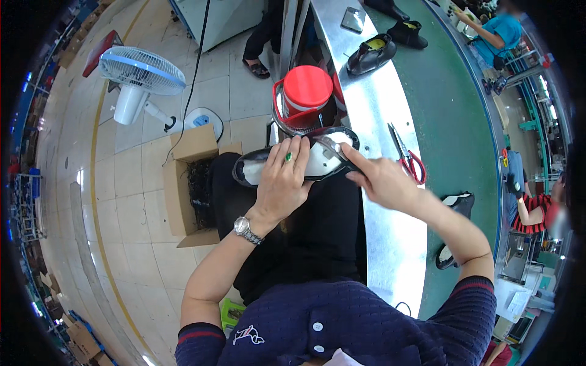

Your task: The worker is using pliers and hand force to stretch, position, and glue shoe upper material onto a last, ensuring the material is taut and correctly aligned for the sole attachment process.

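We have one black-and-white shoe (324,160) over our lap, its white side up. Our left hand (282,174) is wrapped across its middle; our right hand (386,182) has its index finger laid on the right end, though we cannot tell whether thumb and finger grip anything. On the metal tabletop (390,244) beside us lie one pair of scissors (405,152), one black shoe (371,55) and one phone (353,19). Left of us we count one fan (141,70) and one open cardboard box (176,201).
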The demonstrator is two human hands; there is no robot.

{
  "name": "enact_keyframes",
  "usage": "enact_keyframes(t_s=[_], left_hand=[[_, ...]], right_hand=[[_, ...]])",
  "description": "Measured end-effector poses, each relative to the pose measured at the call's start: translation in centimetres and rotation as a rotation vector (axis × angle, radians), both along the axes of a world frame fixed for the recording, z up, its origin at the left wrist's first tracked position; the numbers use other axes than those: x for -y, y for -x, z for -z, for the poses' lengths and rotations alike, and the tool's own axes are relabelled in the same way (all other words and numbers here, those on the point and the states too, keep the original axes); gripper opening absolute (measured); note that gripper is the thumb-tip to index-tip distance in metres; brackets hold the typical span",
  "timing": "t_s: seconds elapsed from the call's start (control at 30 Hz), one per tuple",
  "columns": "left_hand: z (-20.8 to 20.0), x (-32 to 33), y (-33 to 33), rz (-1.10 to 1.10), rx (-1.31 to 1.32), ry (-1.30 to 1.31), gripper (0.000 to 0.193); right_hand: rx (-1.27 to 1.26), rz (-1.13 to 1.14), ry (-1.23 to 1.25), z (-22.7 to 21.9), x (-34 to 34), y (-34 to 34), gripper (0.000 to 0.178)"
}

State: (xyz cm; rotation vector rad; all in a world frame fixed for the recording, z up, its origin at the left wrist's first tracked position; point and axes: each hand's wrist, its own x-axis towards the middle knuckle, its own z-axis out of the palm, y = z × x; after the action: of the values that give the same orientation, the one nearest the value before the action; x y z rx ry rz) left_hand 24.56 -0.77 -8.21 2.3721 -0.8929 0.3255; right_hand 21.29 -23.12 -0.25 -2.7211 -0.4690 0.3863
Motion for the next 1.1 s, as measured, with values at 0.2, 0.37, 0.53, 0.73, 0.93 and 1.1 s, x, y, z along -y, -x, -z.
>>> enact_keyframes(t_s=[0.2, 0.37, 0.53, 0.73, 0.93, 1.1], left_hand=[[0.8, 0.1, 0.0, -0.007, 0.292, -0.254, 0.068], [1.1, -0.2, 0.2, -0.025, 0.254, -0.256, 0.066], [1.0, 0.4, 0.0, -0.045, 0.272, -0.235, 0.059], [0.9, 0.5, 0.3, -0.080, 0.291, -0.242, 0.048], [1.3, 0.8, 0.3, -0.115, 0.280, -0.231, 0.063], [1.4, 0.8, 0.4, -0.137, 0.338, -0.313, 0.057]], right_hand=[[0.057, 0.157, -0.253, -1.6, -1.0, -2.8, 0.049], [-0.043, 0.134, -0.229, -1.7, -1.1, -3.5, 0.051], [-0.017, 0.223, -0.168, 1.2, -1.3, -3.8, 0.052], [-0.052, 0.343, -0.295, 0.3, -2.4, -3.6, 0.054], [0.090, 0.311, -0.342, 0.0, -3.4, -2.5, 0.054], [0.014, 0.057, 0.017, -0.6, -3.5, -3.2, 0.051]])
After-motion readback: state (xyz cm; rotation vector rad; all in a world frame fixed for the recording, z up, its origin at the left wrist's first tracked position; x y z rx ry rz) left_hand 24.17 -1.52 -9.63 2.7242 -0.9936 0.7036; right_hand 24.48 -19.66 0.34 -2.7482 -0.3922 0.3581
